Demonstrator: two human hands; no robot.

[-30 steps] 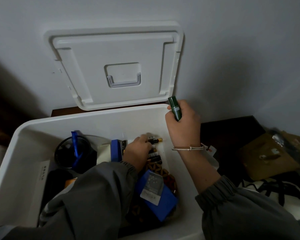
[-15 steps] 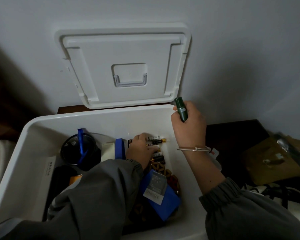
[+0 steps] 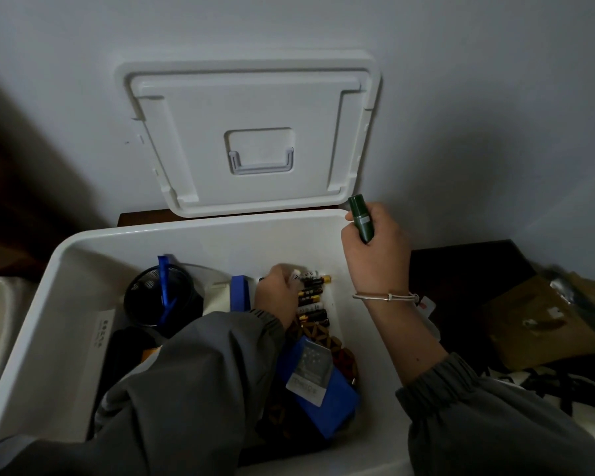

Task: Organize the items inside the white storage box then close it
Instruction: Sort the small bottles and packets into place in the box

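White storage box sits open, lid propped against the far wall. Right hand's curled round a green tube over the far-right corner. Left hand's down on the batteries inside, can't tell if it's actually pinching one.

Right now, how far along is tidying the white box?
Done: batteries lie in a row. In hand: left hand touches them; right hand holds a green tube over the rim. Left: stow the tube, close the open lid.
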